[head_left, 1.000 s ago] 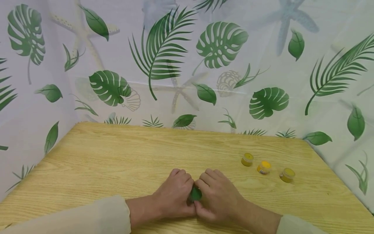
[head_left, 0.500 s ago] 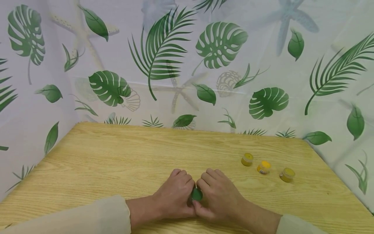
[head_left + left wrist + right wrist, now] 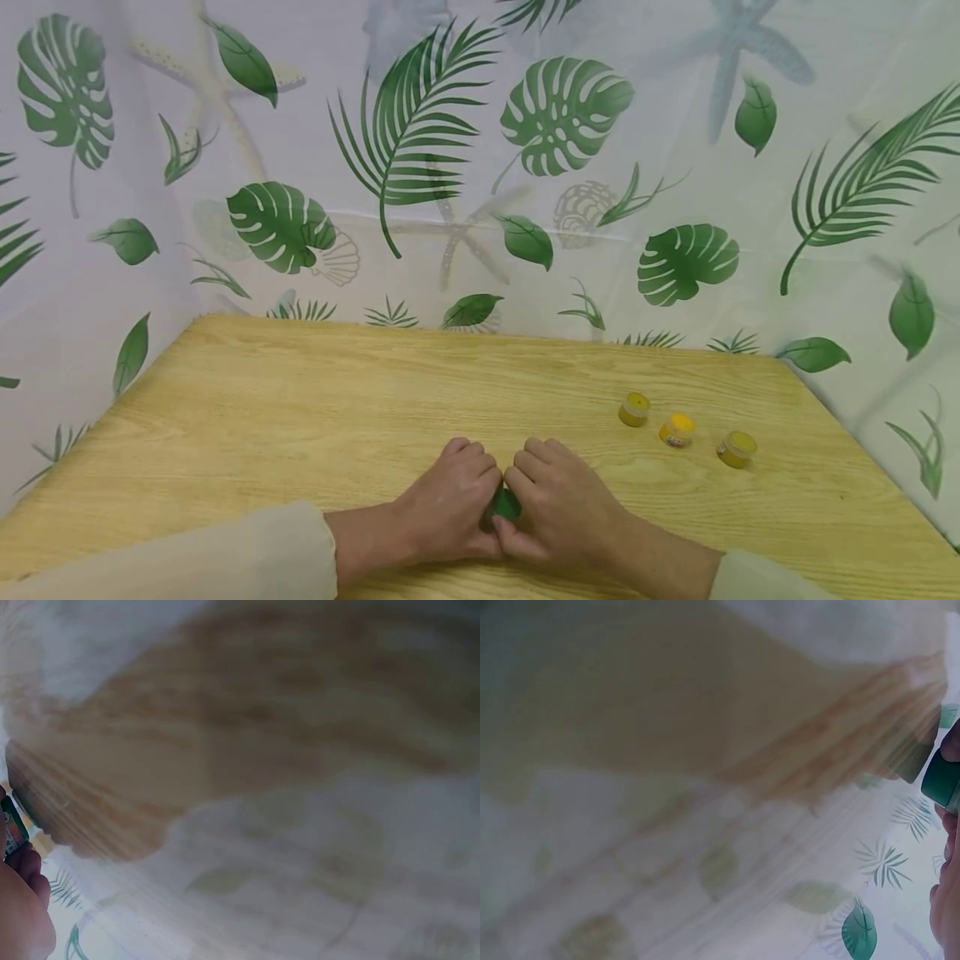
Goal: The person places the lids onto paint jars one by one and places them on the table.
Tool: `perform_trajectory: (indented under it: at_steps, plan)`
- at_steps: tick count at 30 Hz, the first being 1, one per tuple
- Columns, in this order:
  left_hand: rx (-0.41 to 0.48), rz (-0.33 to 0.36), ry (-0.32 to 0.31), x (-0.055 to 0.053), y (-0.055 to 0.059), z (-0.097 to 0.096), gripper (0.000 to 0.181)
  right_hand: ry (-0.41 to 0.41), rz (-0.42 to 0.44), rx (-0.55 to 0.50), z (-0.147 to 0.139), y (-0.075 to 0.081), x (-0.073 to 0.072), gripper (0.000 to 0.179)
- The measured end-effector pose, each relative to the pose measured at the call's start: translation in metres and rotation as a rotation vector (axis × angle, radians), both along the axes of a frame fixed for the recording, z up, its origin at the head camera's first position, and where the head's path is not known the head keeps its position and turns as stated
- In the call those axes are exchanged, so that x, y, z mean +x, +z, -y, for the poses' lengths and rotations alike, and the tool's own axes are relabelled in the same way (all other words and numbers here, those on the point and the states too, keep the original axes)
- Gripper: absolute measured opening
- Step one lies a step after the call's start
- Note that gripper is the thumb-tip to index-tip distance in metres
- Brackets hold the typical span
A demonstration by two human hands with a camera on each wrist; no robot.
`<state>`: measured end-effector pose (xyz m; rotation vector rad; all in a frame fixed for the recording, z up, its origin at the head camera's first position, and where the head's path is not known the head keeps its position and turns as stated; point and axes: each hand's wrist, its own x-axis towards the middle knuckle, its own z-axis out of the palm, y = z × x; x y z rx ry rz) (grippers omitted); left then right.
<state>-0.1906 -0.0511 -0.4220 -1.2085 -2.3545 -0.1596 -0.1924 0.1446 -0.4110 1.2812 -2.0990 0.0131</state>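
Near the front of the table, a small green jar (image 3: 507,503) sits between both hands, mostly covered by the fingers. My left hand (image 3: 448,507) grips it from the left side, fingers curled. From the right, my right hand (image 3: 564,502) holds the same jar, its thumb pressed along the near side. A printed label shows on the jar (image 3: 15,827) at the left edge of the left wrist view. In the right wrist view the smooth green end of the jar (image 3: 940,777) sticks out beside the fingers.
Three small round jars stand to the right on the wood-grain table (image 3: 315,400): an olive-yellow one (image 3: 634,410), a bright yellow-orange one (image 3: 677,430) and another olive-yellow one (image 3: 737,449). A leaf-printed cloth (image 3: 465,167) hangs behind and along the sides.
Both hands keep their hold on the green jar. Their knuckles have shifted slightly toward me, and the jar has turned a little between the fingers. The three other jars stay put.
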Motion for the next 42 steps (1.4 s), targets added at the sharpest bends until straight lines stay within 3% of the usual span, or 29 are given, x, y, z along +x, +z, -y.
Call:
perform_trajectory:
  at_steps: [13, 18, 23, 30, 42]
  plan:
    - [-0.012, 0.038, 0.013, 0.0, 0.002, 0.003, 0.033, -0.01, 0.019, -0.033, 0.002, 0.001, -0.001, 0.032]
    - [-0.011, 0.139, 0.057, -0.001, 0.005, 0.006, 0.028, -0.043, 0.024, -0.03, -0.001, 0.002, 0.0, 0.031]
    - [-0.071, 0.209, 0.07, 0.001, 0.008, 0.013, 0.026, -0.081, 0.037, -0.009, -0.012, -0.001, 0.0, 0.029]
    - [-0.077, 0.276, 0.064, -0.001, 0.015, 0.037, 0.025, -0.143, 0.065, 0.017, -0.034, 0.0, -0.005, 0.029]
    - [-0.141, 0.258, 0.125, -0.007, 0.019, 0.085, 0.025, -0.276, 0.015, 0.06, -0.087, 0.002, -0.018, 0.029]
